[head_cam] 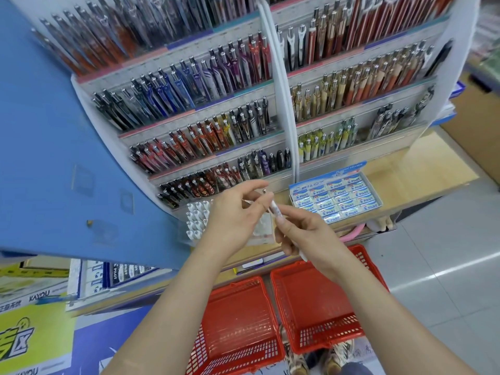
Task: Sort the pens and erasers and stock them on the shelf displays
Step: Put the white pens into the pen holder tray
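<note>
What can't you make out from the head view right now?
Head view:
White pen: print blurred, barrel mostly hidden by right hand; grip of left hand covers its top.
Clear packet: contents hidden behind both hands.
Nearer red basket: near corner cut off by bottom edge.

The 2 forearms (173, 307) reached forward, with the hands close together. The right hand (308, 236) gripped a white pen (274, 208), and the left hand (238, 212) pinched its upper end.

Two forearms (167, 301), bare to the frame edge; left hand (232, 223) and right hand (305, 234) ungloved. Well below the hands: patterned cream-and-tan shoes (341, 352), dark blue trouser leg (355, 370).
</note>
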{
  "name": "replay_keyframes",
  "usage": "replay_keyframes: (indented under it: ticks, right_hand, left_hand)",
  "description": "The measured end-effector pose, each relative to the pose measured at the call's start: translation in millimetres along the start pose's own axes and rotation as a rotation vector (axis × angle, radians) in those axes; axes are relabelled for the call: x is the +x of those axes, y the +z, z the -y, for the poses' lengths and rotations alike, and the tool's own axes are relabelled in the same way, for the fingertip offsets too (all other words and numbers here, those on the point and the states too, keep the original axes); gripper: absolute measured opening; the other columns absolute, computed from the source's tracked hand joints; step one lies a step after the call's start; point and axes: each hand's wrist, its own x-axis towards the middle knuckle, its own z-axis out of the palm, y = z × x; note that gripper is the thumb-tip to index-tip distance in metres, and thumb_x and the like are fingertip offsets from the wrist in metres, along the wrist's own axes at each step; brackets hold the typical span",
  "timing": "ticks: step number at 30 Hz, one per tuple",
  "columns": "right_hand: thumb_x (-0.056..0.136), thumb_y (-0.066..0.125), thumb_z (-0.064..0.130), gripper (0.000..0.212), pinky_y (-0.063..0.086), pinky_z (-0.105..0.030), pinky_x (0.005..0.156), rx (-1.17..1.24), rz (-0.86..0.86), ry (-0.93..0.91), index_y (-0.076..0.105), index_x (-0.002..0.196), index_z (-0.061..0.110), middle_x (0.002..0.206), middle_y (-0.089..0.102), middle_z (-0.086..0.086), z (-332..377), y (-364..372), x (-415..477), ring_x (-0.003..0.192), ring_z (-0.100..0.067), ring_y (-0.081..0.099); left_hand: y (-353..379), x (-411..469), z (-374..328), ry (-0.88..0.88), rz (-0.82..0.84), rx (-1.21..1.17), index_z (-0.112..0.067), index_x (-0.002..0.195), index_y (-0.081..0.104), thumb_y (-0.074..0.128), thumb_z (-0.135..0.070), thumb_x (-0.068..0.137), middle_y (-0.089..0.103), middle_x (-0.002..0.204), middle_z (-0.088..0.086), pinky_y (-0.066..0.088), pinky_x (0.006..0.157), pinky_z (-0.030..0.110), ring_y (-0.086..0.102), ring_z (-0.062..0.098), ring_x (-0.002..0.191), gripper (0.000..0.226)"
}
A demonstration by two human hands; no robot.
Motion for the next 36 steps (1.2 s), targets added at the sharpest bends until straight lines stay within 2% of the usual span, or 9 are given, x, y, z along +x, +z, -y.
replay_keyframes:
  ticks: [4,9,12,15,18,23,27,31,36]
  right_hand:
    - [0.094,0.056,0.018,0.024,0.036,-0.021,0.048,-0.013,0.065,-0.039,0.067,0.114,0.013,0.065,0.056,-0.004,9.6,-0.4,-2.9,0.050,-0.015,0.045]
    - [0.093,0.057,0.017,0.015,0.037,-0.019,0.048,0.013,-0.036,0.048,0.070,0.092,0.008,0.067,0.060,-0.003,1.7,-12.9,-2.7,0.051,-0.010,0.048]
    - [0.092,0.060,0.011,0.012,0.038,-0.017,0.044,-0.006,-0.176,0.061,0.070,0.086,0.012,0.065,0.058,-0.007,-9.8,-16.4,2.0,0.049,-0.011,0.048]
    - [0.091,0.060,0.008,0.017,0.039,-0.019,0.044,-0.092,-0.270,0.076,0.069,0.082,0.019,0.067,0.056,-0.009,-20.6,-14.8,9.0,0.052,-0.013,0.051]
    - [0.090,0.061,0.010,0.019,0.042,-0.028,0.054,-0.190,-0.266,0.095,0.066,0.080,0.025,0.066,0.056,-0.004,-30.4,-9.3,16.6,0.063,-0.019,0.054]
    - [0.086,0.064,0.019,0.006,0.053,-0.045,0.072,-0.300,-0.256,0.137,0.064,0.085,0.025,0.062,0.062,0.001,-44.8,-0.3,30.0,0.074,-0.028,0.066]
    - [0.085,0.065,0.016,0.005,0.057,-0.050,0.074,-0.246,-0.296,0.155,0.063,0.085,0.021,0.059,0.064,0.001,-49.7,3.5,35.3,0.075,-0.033,0.070]
    - [0.086,0.066,0.009,0.003,0.058,-0.046,0.073,-0.180,-0.317,0.169,0.064,0.087,0.011,0.063,0.064,-0.005,-49.7,4.9,36.2,0.073,-0.033,0.070]
    - [0.085,0.066,0.001,0.005,0.056,-0.029,0.063,-0.061,-0.316,0.199,0.063,0.086,0.005,0.065,0.061,-0.008,-47.3,5.1,37.4,0.064,-0.025,0.066]
  left_hand:
    - [-6.2,-7.3,-8.6,-0.067,-0.011,-0.211,-0.010,0.082,0.071,0.068,-0.009,0.085,0.066,0.064,0.002,0.056,0.059,0.028,0.060,0.012,0.057,0.004]
    - [-26.7,-12.2,-10.4,-0.074,-0.211,-0.267,-0.014,0.074,0.071,0.072,-0.009,0.081,0.065,0.056,0.003,0.056,0.054,0.028,0.061,0.015,0.052,0.009]
    - [-35.8,-19.0,-9.3,-0.032,-0.309,-0.166,-0.021,0.071,0.070,0.074,-0.015,0.079,0.065,0.054,0.001,0.057,0.055,0.033,0.062,0.016,0.051,0.011]
    - [-41.5,-26.8,-7.1,0.028,-0.389,-0.027,-0.026,0.068,0.071,0.076,-0.022,0.077,0.066,0.057,-0.002,0.058,0.060,0.037,0.064,0.019,0.055,0.011]
    - [-34.6,-32.9,-3.0,0.110,-0.381,0.116,-0.027,0.069,0.071,0.075,-0.026,0.077,0.065,0.056,-0.009,0.057,0.060,0.037,0.063,0.013,0.056,0.009]
    - [-10.7,-32.7,7.5,0.243,-0.359,0.273,-0.019,0.073,0.072,0.073,-0.025,0.080,0.064,0.060,-0.006,0.051,0.057,0.035,0.058,0.010,0.057,0.009]
    - [1.8,-27.5,21.1,0.259,-0.321,0.354,-0.016,0.070,0.069,0.070,-0.027,0.082,0.062,0.060,-0.005,0.048,0.059,0.035,0.055,0.012,0.058,0.016]
    - [7.6,-22.4,31.2,0.233,-0.308,0.380,-0.017,0.070,0.069,0.071,-0.027,0.082,0.061,0.061,-0.007,0.046,0.061,0.033,0.054,0.011,0.059,0.015]
    - [13.5,-17.8,37.5,0.217,-0.277,0.397,-0.017,0.072,0.072,0.073,-0.027,0.080,0.063,0.064,-0.007,0.047,0.063,0.031,0.056,0.011,0.062,0.012]
